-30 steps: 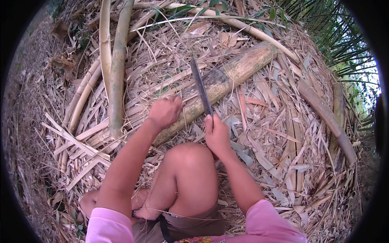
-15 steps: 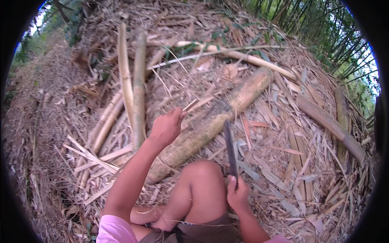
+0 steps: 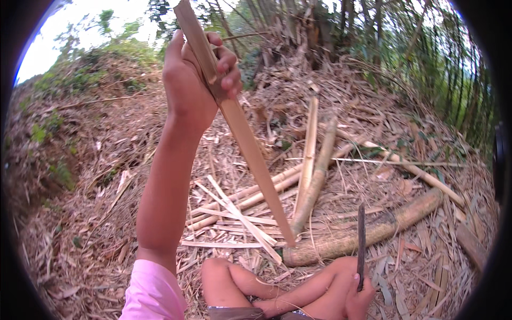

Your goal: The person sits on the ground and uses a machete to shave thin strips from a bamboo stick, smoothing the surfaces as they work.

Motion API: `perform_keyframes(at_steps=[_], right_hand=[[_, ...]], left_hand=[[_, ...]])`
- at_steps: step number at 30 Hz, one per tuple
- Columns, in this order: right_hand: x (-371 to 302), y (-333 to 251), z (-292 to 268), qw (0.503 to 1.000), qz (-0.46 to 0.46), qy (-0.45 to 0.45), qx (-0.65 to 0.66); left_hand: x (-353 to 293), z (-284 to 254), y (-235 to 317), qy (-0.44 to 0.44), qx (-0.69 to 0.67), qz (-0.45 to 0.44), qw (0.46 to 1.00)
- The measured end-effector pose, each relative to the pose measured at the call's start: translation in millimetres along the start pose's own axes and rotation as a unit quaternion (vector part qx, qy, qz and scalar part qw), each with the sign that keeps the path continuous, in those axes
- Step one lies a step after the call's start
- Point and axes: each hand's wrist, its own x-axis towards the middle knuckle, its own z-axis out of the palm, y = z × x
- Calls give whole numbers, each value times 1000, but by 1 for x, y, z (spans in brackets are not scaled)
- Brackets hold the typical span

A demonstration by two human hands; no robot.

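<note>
My left hand (image 3: 185,90) is raised high at the upper left, its fingers curled around a flat split bamboo strip (image 3: 250,141). The strip slants down to the right, and its narrow lower end overlaps the bamboo log in the picture. Low at the right, beside my knee, my right hand (image 3: 359,300) is closed on a long dark knife (image 3: 361,240). The blade points upward. My fist hides the knife's handle. The thick bamboo log (image 3: 341,242) lies on the ground in front of my crossed legs.
Several pale split strips (image 3: 234,210) lie heaped left of the log. Two upright-leaning bamboo lengths (image 3: 309,154) stand behind it, with a long thin pole (image 3: 405,165) beyond. Dry leaf litter covers the sloping ground. Bamboo stems (image 3: 464,101) rise at the far right.
My left hand has risen from over the log to the upper left, bringing the bamboo strip up into fuller sight. The view has tilted up and turned left. My right hand still holds the knife.
</note>
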Motion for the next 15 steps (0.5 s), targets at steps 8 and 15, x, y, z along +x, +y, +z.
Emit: perform_keyframes(at_steps=[8, 15], right_hand=[[-27, -104, 26, 912, 202, -236, 267], [-47, -93, 42, 936, 198, -163, 241]], left_hand=[[-39, -75, 90, 217, 36, 48, 974], [-105, -238, 141, 498, 22, 149, 854]])
